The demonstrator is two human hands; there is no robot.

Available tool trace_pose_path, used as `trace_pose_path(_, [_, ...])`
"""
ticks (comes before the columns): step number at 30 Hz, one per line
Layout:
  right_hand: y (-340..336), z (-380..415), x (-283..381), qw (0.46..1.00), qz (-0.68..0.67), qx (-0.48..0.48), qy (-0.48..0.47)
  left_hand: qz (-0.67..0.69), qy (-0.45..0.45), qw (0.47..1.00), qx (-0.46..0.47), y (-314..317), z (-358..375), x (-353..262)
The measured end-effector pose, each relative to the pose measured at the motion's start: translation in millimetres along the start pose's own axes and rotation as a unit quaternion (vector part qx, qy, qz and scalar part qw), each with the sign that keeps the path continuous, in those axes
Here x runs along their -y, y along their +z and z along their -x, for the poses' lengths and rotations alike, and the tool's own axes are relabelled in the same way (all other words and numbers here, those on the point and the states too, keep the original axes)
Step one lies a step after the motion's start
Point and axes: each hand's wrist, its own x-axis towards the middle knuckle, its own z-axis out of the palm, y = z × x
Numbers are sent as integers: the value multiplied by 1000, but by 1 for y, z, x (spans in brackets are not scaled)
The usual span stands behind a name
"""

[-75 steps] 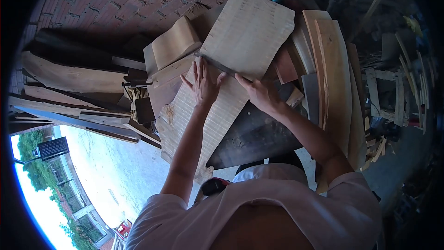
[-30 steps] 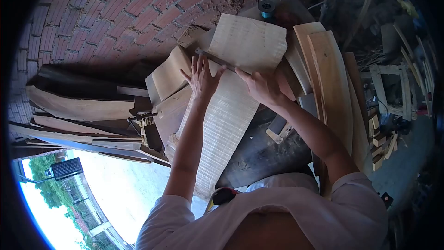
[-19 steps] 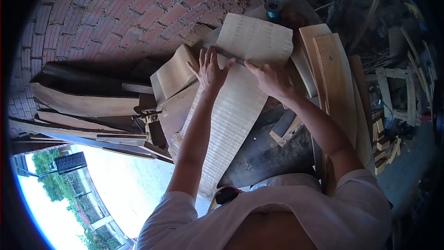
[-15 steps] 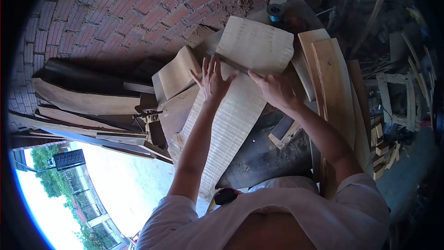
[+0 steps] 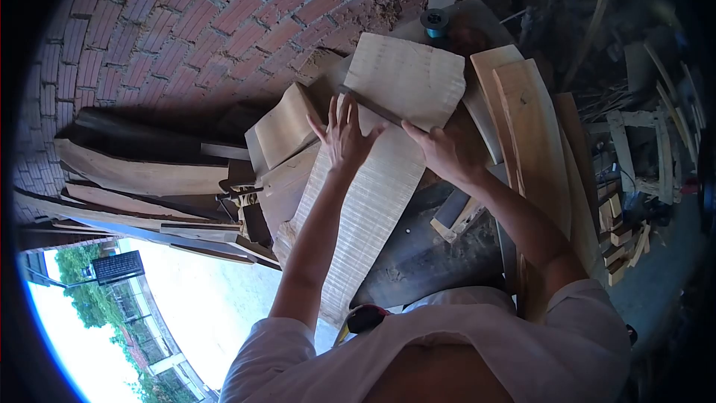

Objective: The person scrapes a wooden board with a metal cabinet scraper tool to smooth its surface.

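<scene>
A long pale board (image 5: pixel 377 183), ridged with saw marks, lies slantwise in front of me and widens toward its far end. Across that wide part runs a thin, dark, flat bar (image 5: pixel 375 107) that looks like a file. My left hand (image 5: pixel 347 136) is spread over the board, fingertips at the bar's left end and thumb stretched to the right. At the bar's other end, my right hand (image 5: pixel 444 148) has its fingers curled, with the index finger extended along the bar; its grip is partly hidden under the hand.
Curved planks (image 5: pixel 533 119) stand close on the right, and a curved wood block (image 5: pixel 283 123) lies left of the board. A spool (image 5: pixel 434 22) sits at the back. Stacked timber (image 5: pixel 149 168) lines the brick wall (image 5: pixel 224 22). A short offcut (image 5: pixel 456 213) rests near my right forearm.
The view has shifted slightly, moving the board a little left and down in the picture. Both hands keep almost the same pose at the bar.
</scene>
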Motion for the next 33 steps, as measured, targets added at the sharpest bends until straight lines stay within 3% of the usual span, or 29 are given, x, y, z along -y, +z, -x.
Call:
trace_pose_path(3, [39, 5, -25, 997, -55, -57, -14, 19, -3, 1000, 4, 10, -1, -7])
trace_pose_path(4, [5, -4, -15, 999, -33, 15, 31, 17, -4, 1000, -3, 14, -15, -6])
trace_pose_path(9, [7, -54, -20, 999, -14, -20, 35, 34, -26, 999, 30, -2, -90, -7])
trace_pose_path(11, [3, -48, -18, 999, 7, -35, 33, 28, -15, 999, 16, 4, -72, -4])
trace_pose_path(14, [-7, -10, -15, 998, -5, 32, 47, 18, 6, 1000, 4, 9, -26, -13])
trace_pose_path(17, [11, -6, -31, 998, -38, 7, 41, 14, 0, 1000, 11, 10, -35, -24])
trace_pose_path(21, [17, -64, -46, 996, -21, -82, 36, 31, -8, 999, 29, 1, -111, -16])
trace_pose_path(25, [6, -49, -38, 997, 17, -71, 25, 39, 7, 999, -2, 2, -89, -20])
trace_pose_path(27, [-3, -18, -32, 998, -10, 17, 53, 24, 32, 999, -1, 3, -54, -25])
trace_pose_path(29, [-3, -20, -40, 998, -16, 20, 62, 34, 32, 999, -24, 9, -44, -31])
trace_pose_path(31, [2, -27, -50, 997, -23, 29, 74, 26, 25, 999, -19, 17, -73, -29])
trace_pose_path(33, [8, -69, -65, 996, -23, -64, 54, 21, 20, 999, -14, 14, -120, -27])
